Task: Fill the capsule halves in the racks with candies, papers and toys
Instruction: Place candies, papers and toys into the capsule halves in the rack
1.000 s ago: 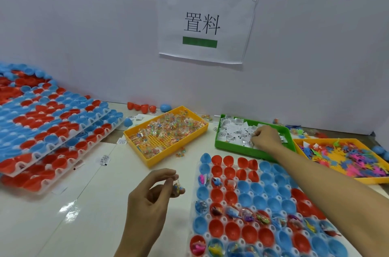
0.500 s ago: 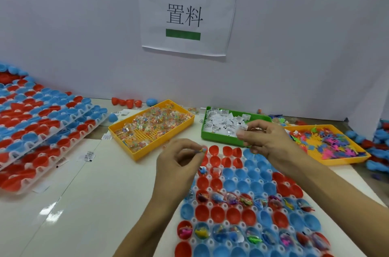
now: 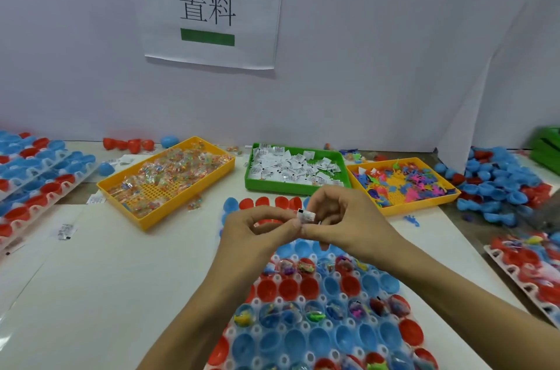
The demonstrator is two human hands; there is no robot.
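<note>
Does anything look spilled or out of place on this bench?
Yes. A candy packet lies on the table just outside the yellow candy tray, paper slips lie loose to its left, and a blue toy sits below the toy tray.

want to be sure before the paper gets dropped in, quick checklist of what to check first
1. Paper slip held: ok, pinched between left hand and right hand.
2. Only one slip held: cannot tell, fingers hide part.
3. Hands over the rack: ok.
4. Empty halves free: ok, red and blue ones open in the middle rows.
5. Which half lacks paper: cannot tell, contents blur.
6. Green tray stocked with papers: ok.
</note>
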